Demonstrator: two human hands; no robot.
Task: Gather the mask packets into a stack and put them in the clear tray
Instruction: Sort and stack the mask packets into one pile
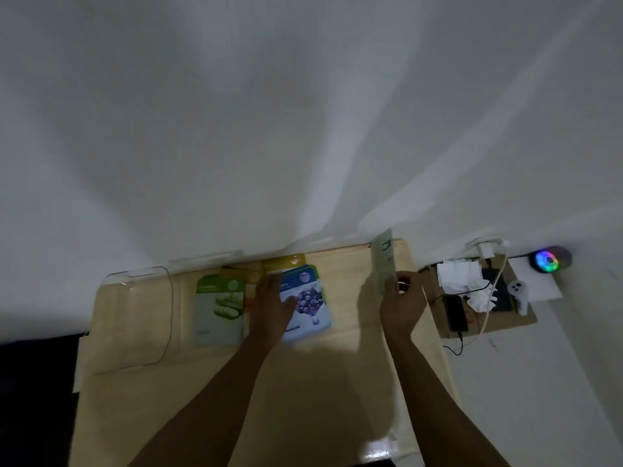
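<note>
Right hand (403, 303) pinches a grey-green packet (384, 261) upright, long axis roughly vertical, right of the fanned packets (305, 303) under the flat, open left hand (273, 306); clear tray (141, 318), apparently empty, lies leftmost, nearer the left hand.

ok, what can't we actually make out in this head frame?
- Packet count in the pile: the left hand covers the overlap between the blue packet and the yellow ones.
- Print on every packet: blurred and too small.
- Right hand's grip on the grey-green packet: fingertips hidden behind hand.
- Clear tray: only rim glints show, contents uncertain.
- Clutter on the brown board: dim, too small.
</note>
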